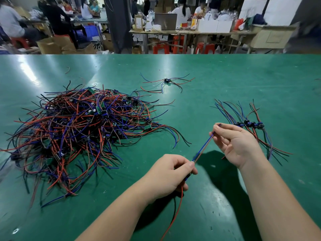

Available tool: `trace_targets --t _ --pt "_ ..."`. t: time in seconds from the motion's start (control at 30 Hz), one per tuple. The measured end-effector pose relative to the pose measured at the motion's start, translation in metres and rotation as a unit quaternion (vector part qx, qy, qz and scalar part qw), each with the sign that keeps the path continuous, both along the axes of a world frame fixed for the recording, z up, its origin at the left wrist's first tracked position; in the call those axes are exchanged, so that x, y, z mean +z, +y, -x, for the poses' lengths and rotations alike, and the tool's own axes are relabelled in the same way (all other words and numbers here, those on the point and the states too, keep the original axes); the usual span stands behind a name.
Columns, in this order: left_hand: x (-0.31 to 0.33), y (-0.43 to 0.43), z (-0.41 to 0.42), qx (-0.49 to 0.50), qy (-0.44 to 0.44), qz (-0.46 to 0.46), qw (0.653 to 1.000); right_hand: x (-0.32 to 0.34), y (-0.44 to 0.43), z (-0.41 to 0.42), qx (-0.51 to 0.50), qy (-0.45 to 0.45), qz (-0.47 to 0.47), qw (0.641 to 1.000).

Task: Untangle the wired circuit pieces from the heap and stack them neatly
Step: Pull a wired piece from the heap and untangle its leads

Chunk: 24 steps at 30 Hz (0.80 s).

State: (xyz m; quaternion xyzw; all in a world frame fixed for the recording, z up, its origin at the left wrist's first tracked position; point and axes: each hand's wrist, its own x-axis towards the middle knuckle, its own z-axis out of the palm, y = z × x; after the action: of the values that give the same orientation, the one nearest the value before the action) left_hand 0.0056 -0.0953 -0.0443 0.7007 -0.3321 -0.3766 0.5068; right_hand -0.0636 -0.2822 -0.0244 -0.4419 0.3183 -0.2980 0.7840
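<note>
Curled fingers (224, 126) of left hand (166, 174) and right hand (238, 141) pinch a blue-and-red wire pair (202, 151) taut diagonally; the stacked wired circuit pieces (250, 125) lie just beyond the right hand.

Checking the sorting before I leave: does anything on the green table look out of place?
One small cluster of red, blue and black wired circuit pieces lies alone at the far middle, wires splayed, apart from the big tangled heap and the tidy row at right.
</note>
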Motion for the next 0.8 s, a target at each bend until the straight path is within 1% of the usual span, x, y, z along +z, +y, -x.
trace_targets --t 0.17,0.23,0.3,0.37,0.47,0.53,0.57,0.63,0.7,0.73,0.8 --pt "0.0 0.0 0.001 -0.018 -0.008 0.008 1.0 -0.001 0.005 -0.003 -0.05 -0.003 -0.001 0.999" --pt "-0.001 0.001 0.001 -0.017 -0.009 0.013 1.0 -0.001 0.004 -0.003 -0.054 -0.004 0.004 0.999" --pt "-0.001 0.001 -0.001 -0.011 -0.007 0.021 1.0 -0.002 0.002 -0.003 -0.037 0.007 0.021 0.999" --pt "0.0 0.002 -0.002 0.017 0.008 0.034 0.999 -0.006 0.001 -0.003 -0.012 0.038 0.056 0.998" --pt "0.001 0.001 -0.006 0.109 0.067 0.062 0.99 -0.013 0.001 -0.007 -0.027 0.089 0.121 0.988" --pt "0.001 0.001 -0.011 0.165 0.085 0.083 0.979 -0.014 0.007 -0.007 -0.03 0.109 0.187 0.976" --pt "0.001 0.0 -0.014 0.185 0.085 0.09 0.975 -0.014 0.013 -0.008 -0.014 0.109 0.221 0.969" --pt "0.0 0.0 -0.017 0.212 0.08 0.098 0.969 -0.014 0.031 -0.008 0.059 0.081 0.286 0.953" --pt "-0.001 0.0 -0.019 0.232 0.07 0.108 0.964 -0.015 0.053 -0.009 0.15 0.055 0.348 0.924" --pt "-0.001 0.0 -0.02 0.241 0.063 0.114 0.962 -0.016 0.062 -0.01 0.178 0.052 0.379 0.907" --pt "-0.002 0.0 -0.021 0.254 0.05 0.118 0.959 -0.018 0.074 -0.013 0.179 0.061 0.435 0.88"
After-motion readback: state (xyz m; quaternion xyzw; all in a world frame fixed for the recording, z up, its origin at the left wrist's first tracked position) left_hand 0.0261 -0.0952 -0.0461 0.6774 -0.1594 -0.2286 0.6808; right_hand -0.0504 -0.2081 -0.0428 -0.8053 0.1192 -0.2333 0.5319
